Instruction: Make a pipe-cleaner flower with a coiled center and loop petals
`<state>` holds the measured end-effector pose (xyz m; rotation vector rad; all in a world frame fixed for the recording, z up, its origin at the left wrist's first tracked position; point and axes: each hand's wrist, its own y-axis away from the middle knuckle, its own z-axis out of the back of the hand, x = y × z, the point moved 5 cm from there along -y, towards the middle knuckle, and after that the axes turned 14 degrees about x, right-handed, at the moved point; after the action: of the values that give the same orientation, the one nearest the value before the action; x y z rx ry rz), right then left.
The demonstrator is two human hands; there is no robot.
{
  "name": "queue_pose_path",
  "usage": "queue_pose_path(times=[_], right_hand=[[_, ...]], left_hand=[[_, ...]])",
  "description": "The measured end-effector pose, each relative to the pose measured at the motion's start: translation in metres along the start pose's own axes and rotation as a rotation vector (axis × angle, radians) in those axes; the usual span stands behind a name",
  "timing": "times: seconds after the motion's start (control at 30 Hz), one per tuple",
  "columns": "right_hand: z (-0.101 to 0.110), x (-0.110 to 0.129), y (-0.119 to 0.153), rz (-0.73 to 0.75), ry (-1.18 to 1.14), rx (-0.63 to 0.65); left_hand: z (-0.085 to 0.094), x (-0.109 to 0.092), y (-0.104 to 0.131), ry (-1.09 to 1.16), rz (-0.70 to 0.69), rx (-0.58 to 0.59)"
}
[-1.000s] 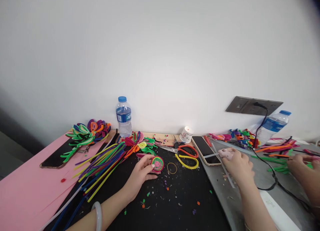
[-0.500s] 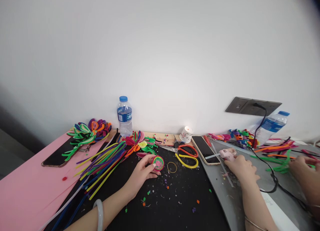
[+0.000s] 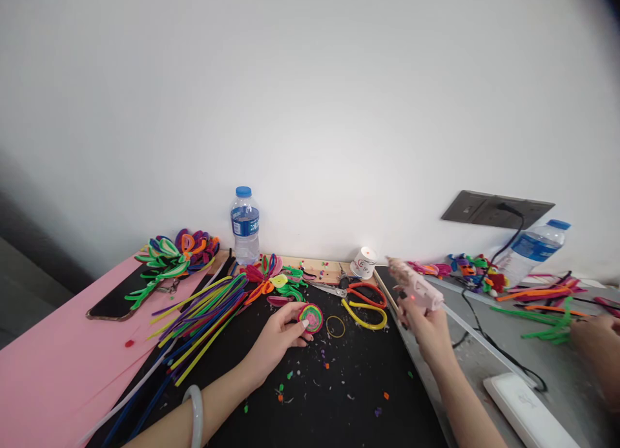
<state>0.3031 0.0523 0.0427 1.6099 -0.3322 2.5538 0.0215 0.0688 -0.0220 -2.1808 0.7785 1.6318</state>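
Observation:
Pinched in my left hand (image 3: 285, 332) is a round coil (image 3: 312, 318) of pipe cleaner, with green, yellow and pink rings. My right hand (image 3: 425, 328) is wrapped round a pale pink glue gun (image 3: 419, 290), raised over the phone at the table's back. A small red light glows on the gun. From its rear end a long pale glue stick (image 3: 487, 345) slants down to the right. Beside the coil lies a thin yellowish ring (image 3: 335, 326). Scissors (image 3: 365, 294) with orange handles rest behind it, next to a bent yellow pipe cleaner (image 3: 364, 320).
Loose pipe cleaners (image 3: 203, 322) and a phone (image 3: 119, 293) lie left. A water bottle (image 3: 245, 225) and paper cup (image 3: 364, 263) stand by the wall. A black cord (image 3: 472, 312) hangs from the socket near a white power strip (image 3: 527, 409). Another person's hand (image 3: 595, 345) is far right.
My right hand has lifted the glue gun off the grey surface and brought it left, its nozzle now toward the wall. The cord has shifted. My left hand keeps its hold on the coil.

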Motion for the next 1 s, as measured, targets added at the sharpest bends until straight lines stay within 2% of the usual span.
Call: queue_pose_path(times=[0.1, 0.17, 0.23, 0.3, 0.43, 1.0], right_hand=[[-0.045, 0.0, 0.011, -0.011, -0.228, 0.35], [-0.066, -0.003, 0.019, -0.048, -0.29, 0.532], [-0.08, -0.007, 0.026, -0.093, -0.306, 0.658], [-0.089, -0.009, 0.032, -0.125, -0.293, 0.731], [-0.098, -0.004, 0.039, -0.158, -0.246, 0.791], [-0.102, 0.007, 0.042, -0.193, -0.254, 0.769]], left_hand=[[0.0, -0.002, 0.0, -0.005, -0.005, -0.01], [-0.001, -0.003, 0.0, -0.016, -0.007, -0.021], [-0.002, -0.003, 0.001, -0.04, -0.011, -0.023], [-0.003, -0.003, 0.001, -0.07, -0.02, -0.016], [-0.006, -0.002, 0.001, -0.114, -0.048, 0.009], [-0.008, -0.005, 0.002, -0.16, -0.055, 0.017]])
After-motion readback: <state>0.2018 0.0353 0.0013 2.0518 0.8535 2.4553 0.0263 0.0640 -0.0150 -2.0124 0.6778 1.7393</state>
